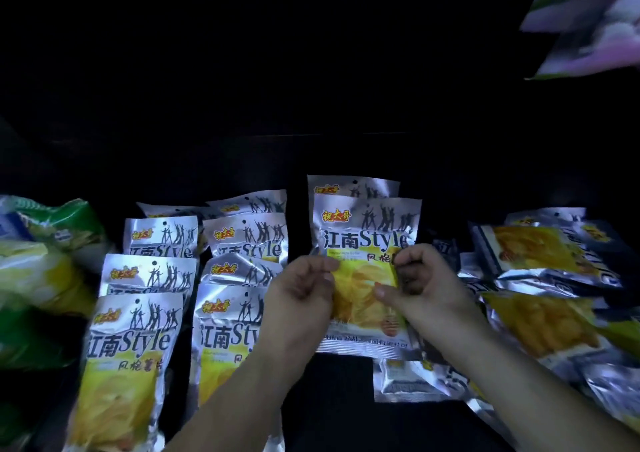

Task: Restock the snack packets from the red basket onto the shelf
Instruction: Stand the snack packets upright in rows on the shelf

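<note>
Nearest: both forearms come in from the bottom edge over the dark shelf (346, 413). Bottom left, the front packet (128, 358) of the left row lies face up, silver top, yellow lower half. Just right of it, the front packet of the middle row (221, 334) is partly covered by the left wrist. Below the right wrist lies a small silver packet (408, 380), face not readable.

Mid: left hand (298, 299) and right hand (426, 285) both grip the held packet (367, 230). Left fingers are curled, pinching its left edge. Right thumb lies across the yellow front and the other fingers are clenched on the right edge. The held packet is upright, face to camera, above the gap between the middle row and the right pile. Cannot tell whether its bottom edge touches the shelf.

Right: loose pile of same-type packets (540, 257), lying at mixed angles and overlapping, several blurred.

Left: green and yellow bags (52, 237), blurred, just beside the left row.

Further back: left row and middle row carry on as overlapping packets (161, 237), (246, 240). One more packet (353, 185) stands directly behind the held one, only its top strip visible.

Far: shelf back is black, no detail. Top right corner: a blurred pink-white packet (595, 25), well apart from the rest.
</note>
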`<state>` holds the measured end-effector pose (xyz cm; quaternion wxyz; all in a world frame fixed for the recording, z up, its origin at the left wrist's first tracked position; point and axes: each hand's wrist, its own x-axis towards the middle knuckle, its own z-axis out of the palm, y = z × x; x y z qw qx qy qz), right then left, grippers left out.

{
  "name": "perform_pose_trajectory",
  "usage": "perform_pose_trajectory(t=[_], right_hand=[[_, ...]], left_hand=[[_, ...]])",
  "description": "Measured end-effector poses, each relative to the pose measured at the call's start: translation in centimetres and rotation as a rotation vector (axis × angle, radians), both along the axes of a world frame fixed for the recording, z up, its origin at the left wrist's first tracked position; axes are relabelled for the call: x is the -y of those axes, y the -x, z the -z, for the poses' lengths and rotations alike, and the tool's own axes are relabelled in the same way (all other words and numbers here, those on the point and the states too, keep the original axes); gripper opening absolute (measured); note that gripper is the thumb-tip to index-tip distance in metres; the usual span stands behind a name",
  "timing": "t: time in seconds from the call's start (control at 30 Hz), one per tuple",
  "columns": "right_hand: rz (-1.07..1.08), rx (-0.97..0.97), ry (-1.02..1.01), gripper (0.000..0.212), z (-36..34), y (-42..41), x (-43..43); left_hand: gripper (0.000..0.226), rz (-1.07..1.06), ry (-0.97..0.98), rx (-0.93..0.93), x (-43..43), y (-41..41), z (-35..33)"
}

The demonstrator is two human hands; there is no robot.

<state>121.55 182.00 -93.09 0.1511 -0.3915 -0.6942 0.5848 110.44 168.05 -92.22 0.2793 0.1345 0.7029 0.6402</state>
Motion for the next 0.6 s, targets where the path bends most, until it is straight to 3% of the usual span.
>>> perform_pose_trajectory(t=[0.17,0.37,0.6], right_hand=[[0.012,-0.071,0.041,0.042,0.1,1.0,0.1],[-0.087,-0.037,-0.072,0.039,0.8,-0.1,0.3],[0.005,-0.095,-0.037,0.034,1.7,-0.4,0.0]], left_hand=[[0.023,-0.008,0.007,0.059,0.3,2.2,-0.2],[0.017,-0.028,0.068,-0.050,0.5,1.6,0.2],[0.019,-0.024,-0.007,0.180,0.2,1.4,0.4]])
